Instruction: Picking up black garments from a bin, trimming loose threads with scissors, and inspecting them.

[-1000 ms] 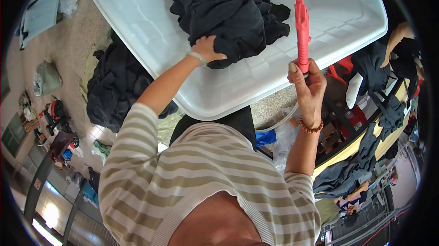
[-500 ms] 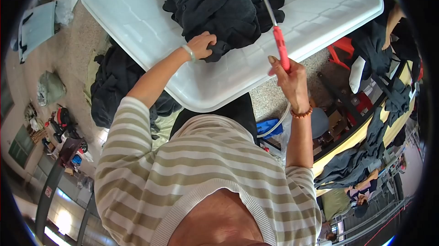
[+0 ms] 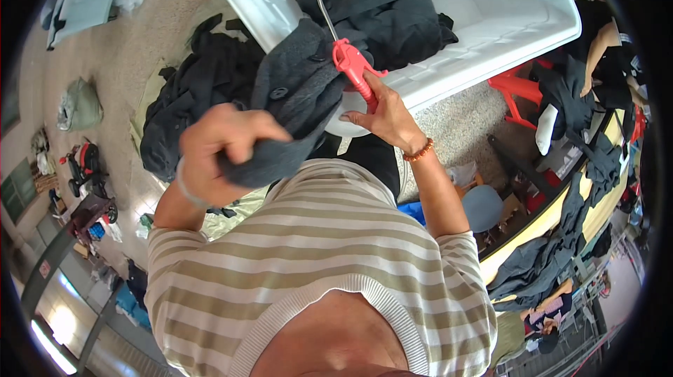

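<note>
My left hand grips a dark grey buttoned garment and holds it up close to my chest. My right hand holds a red-handled tool with a thin metal rod, its rod pointing up over the garment toward the white tub. More dark clothes lie heaped inside that tub. My striped sweater fills the lower middle of the view.
A pile of dark clothing lies on the floor to the left of the tub. A red stool stands right of it. Another person works at a yellow-edged table covered in dark garments on the right.
My left hand has lifted a grey garment out of the tub and pulled it toward me. My right hand brought the red tool in and down, close to the garment.
</note>
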Available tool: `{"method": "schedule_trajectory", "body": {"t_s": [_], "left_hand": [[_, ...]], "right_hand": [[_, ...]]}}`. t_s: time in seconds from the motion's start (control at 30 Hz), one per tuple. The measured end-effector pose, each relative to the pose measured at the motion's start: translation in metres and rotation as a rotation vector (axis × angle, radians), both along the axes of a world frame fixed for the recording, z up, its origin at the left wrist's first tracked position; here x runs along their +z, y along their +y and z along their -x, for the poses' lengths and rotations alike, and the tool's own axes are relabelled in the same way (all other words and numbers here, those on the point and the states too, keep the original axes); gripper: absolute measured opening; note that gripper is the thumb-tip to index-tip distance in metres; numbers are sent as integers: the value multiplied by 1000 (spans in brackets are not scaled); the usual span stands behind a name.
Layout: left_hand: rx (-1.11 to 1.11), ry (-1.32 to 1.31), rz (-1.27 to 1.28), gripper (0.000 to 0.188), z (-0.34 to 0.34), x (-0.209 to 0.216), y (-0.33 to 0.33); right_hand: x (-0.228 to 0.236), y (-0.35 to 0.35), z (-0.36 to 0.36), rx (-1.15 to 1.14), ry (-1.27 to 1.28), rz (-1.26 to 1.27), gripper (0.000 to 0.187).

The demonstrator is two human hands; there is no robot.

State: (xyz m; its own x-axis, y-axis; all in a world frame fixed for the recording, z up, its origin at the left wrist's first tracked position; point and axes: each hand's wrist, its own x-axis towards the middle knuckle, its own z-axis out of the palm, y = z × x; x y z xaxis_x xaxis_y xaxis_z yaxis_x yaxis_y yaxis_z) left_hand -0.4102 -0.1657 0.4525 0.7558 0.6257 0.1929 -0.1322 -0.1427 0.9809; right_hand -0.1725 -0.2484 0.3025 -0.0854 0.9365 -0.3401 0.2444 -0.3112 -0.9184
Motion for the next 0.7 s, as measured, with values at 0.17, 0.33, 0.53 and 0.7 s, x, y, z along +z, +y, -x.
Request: {"method": "schedule_trajectory", "body": {"t_s": [0.17,0.33,0.53,0.7], "left_hand": [[71,-452,55,26,130,58,-33],[-392,-371,143,26,209,128,-25],[228,-124,-649,34,204,132,-70],[823,162,-1292,47,199,127,-114]], "right_hand": [[37,3,38,-34,-163,-160,76],[40,-7,80,-42,-335,-355,76],[63,-6,134,224,-74,-360,19],[106,22,74,95,167,-411,23]]}}
